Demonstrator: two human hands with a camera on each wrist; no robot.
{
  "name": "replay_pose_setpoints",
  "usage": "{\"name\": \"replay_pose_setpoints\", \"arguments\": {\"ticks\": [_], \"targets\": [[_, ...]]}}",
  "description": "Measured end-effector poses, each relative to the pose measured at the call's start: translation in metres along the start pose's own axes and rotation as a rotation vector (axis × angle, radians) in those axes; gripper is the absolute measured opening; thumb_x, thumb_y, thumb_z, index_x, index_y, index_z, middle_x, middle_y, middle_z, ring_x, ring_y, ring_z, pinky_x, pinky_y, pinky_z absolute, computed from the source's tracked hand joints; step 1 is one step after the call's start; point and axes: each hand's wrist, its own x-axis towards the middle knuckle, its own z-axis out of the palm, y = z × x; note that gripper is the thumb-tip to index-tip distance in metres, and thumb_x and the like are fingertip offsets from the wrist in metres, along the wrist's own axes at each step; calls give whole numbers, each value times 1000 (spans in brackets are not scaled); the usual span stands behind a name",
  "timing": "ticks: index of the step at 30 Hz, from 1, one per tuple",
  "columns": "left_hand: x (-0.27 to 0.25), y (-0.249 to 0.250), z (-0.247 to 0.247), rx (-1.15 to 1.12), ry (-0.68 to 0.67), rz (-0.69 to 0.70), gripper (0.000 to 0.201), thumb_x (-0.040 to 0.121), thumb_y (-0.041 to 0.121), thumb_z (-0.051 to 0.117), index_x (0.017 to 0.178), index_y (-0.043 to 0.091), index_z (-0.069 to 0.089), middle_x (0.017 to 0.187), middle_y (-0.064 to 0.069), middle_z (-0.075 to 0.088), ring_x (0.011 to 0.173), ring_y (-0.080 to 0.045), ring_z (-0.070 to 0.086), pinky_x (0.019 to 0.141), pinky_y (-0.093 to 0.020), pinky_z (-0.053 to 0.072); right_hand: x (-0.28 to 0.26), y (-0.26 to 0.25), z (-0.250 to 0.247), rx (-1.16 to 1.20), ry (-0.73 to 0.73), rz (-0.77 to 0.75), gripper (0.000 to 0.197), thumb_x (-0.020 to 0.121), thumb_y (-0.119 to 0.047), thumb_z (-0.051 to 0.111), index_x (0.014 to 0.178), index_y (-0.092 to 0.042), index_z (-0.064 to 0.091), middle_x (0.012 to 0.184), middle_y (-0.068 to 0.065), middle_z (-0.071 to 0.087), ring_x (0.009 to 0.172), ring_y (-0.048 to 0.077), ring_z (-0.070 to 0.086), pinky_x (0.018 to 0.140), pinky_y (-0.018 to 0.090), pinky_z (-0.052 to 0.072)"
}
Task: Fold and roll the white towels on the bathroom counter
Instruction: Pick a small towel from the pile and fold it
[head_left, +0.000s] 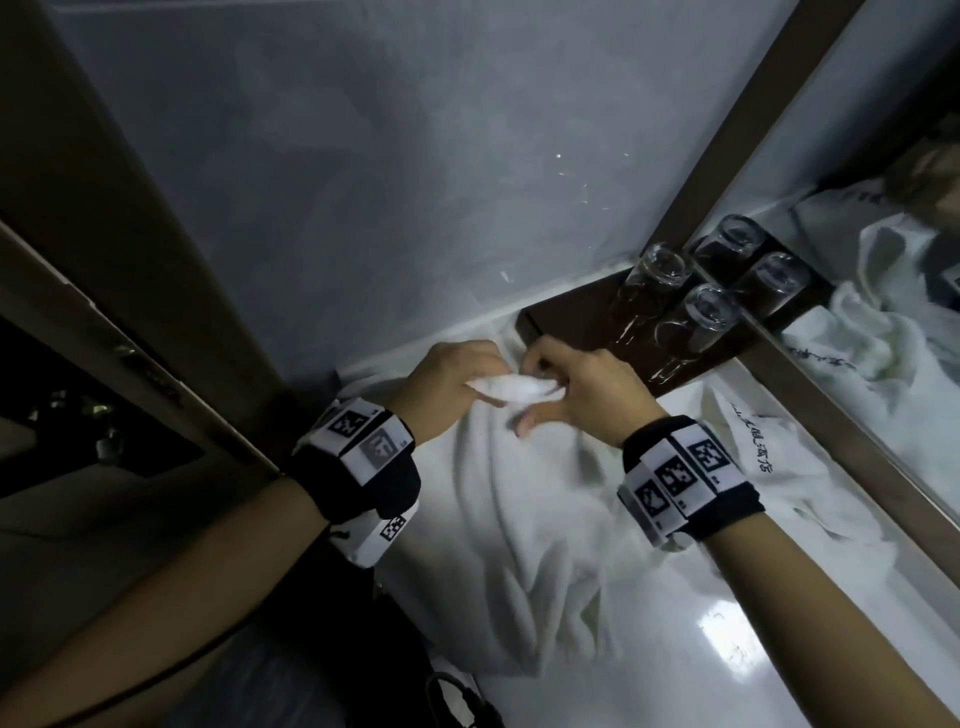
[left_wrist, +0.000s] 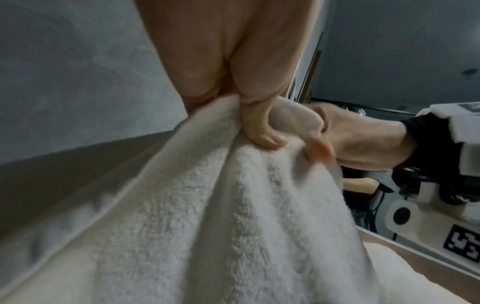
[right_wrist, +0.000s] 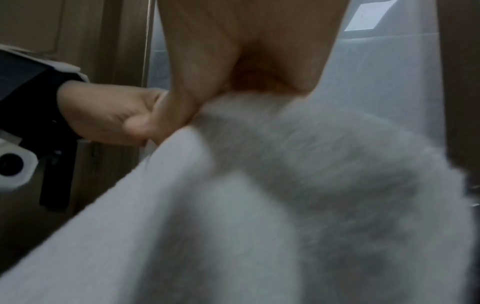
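I see open counter (head_left: 727, 670) on the near right for my hands to pass. Ahead, two upturned glasses (head_left: 698, 319) on a dark tray (head_left: 571, 312) crowd the mirror (head_left: 883, 156); the wall (head_left: 363, 182) and door frame (head_left: 104, 208) close off the left.

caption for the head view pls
Both hands, left and right, pinch one towel edge above the counter, beside two glasses.

The person's arms are bare. Each wrist is wearing a thick black band (head_left: 363, 483) with white blocks on it. The blocks are showing black-and-white square patterns (head_left: 675, 480). A small round camera (left_wrist: 401, 215) is sitting under one band.
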Motion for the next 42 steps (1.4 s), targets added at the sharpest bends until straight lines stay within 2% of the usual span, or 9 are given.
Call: {"name": "replay_pose_setpoints", "arguments": {"ticks": [4, 9, 14, 17, 20, 24, 29, 36, 42], "targets": [[-9, -13, -7, 10, 17, 92, 32, 68, -26, 48, 78, -5, 71, 81, -22, 67, 79, -22, 62, 67, -28, 46, -9, 31, -6, -430, -269, 101, 25, 75, -33, 67, 98, -26, 64, 99, 0, 66, 99, 23, 57, 76, 25, 30], [-20, -38, -14, 26, 38, -128, 38, 66, -28, 48, 85, -4, 71, 86, -16, 68, 83, -24, 63, 70, -25, 46, -27, 60, -13, 211, -88, 119, 10, 87, -14, 61, 92, -20, 67, 86, -1, 68, 81, 15, 61, 78, 33, 46], [-23, -38, -1, 323, -292, -273, 50, 77, -11, 46, 123, 7, 54, 121, -10, 59, 112, -29, 53, 91, -24, 38, -28, 49, 4, 478, 99, 65, 12, 92, -16, 52, 97, -27, 57, 75, 1, 61, 66, 20, 53, 63, 35, 43], [-22, -23, 5, -12, -438, -305, 52, 80, 13, 65, 126, 27, 46, 124, 9, 55, 114, -7, 50, 95, -19, 37, -30, 37, 11, 580, 149, -44, 30, 94, -11, 47, 109, -37, 51, 89, -23, 58, 78, -3, 54, 72, 12, 41], [-16, -1, 10, -259, -212, -302, 6, 90, 34, 54, 93, 34, 58, 90, 10, 64, 82, 9, 56, 74, -5, 41, -27, 25, 16, 592, 133, -87, 24, 92, -16, 49, 110, -28, 54, 106, -13, 60, 98, 6, 56, 87, 17, 42], [-12, 7, 15, -494, -97, -351, 26, 90, 21, 44, 76, 20, 65, 67, 7, 60, 63, 0, 54, 57, -11, 42, -24, 13, 19, 660, 189, 21, 8, 86, -24, 64, 92, -28, 63, 90, -9, 63, 84, 6, 57, 78, 25, 45], [-17, -3, 26, -524, -139, -325, 16, 92, 13, 51, 98, 14, 66, 95, -5, 68, 87, -8, 62, 80, -21, 48, -22, 3, 19, 647, 294, 17, 8, 81, -11, 68, 86, -16, 64, 94, -4, 56, 92, 8, 53, 85, 22, 41], [-24, -9, 32, -456, -131, -377, 26, 94, 27, 48, 75, 18, 65, 56, 16, 57, 54, 4, 51, 56, -12, 39, -27, -5, 14, 657, 268, 44, 22, 73, -6, 74, 77, -23, 61, 75, -8, 54, 80, 13, 50, 78, 34, 42], [-27, -11, 34, -595, 82, -432, 18, 90, 27, 54, 92, 23, 71, 95, -6, 73, 89, -12, 67, 78, -23, 53, -35, 2, 11, 802, 258, 124, 8, 75, -25, 72, 75, -19, 67, 58, -11, 44, 61, 10, 40, 69, 32, 38]]}}
